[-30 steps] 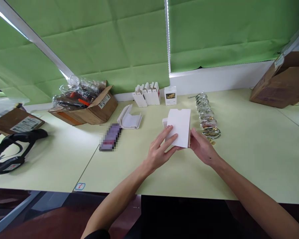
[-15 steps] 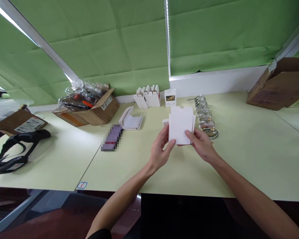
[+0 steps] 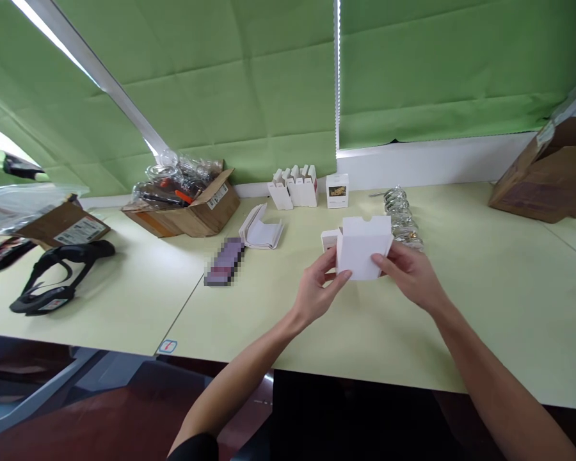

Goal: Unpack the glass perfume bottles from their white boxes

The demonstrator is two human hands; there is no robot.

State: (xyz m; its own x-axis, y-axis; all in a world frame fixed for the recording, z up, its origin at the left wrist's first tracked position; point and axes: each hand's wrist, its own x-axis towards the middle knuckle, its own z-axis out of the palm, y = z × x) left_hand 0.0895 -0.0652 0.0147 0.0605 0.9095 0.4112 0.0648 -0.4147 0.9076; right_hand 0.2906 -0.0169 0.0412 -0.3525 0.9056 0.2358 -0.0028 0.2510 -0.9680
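Both hands hold a white cardboard box blank (image 3: pixel 362 246) a little above the pale table (image 3: pixel 484 288). My left hand (image 3: pixel 319 291) pinches its lower left corner with thumb and fingers. My right hand (image 3: pixel 408 272) grips its lower right side, thumb on the front face. The blank now has some depth and its notched top flap stands up. A small white box (image 3: pixel 328 239) lies just behind it. A row of shiny glass and metal pieces (image 3: pixel 400 218) runs back on the right, partly hidden by the blank and my right hand.
Folded white boxes (image 3: pixel 295 187) and a printed box (image 3: pixel 337 191) stand by the wall. A stack of flat blanks (image 3: pixel 262 229) and a blurred dark object (image 3: pixel 224 261) lie to the left. Cardboard cartons (image 3: pixel 192 205) (image 3: pixel 547 169) sit at both sides; a black strap device (image 3: pixel 57 278) lies far left.
The flat blank has been squeezed open into a box shape and turned lower and wider. Both hands shifted slightly right and the view moved with them.
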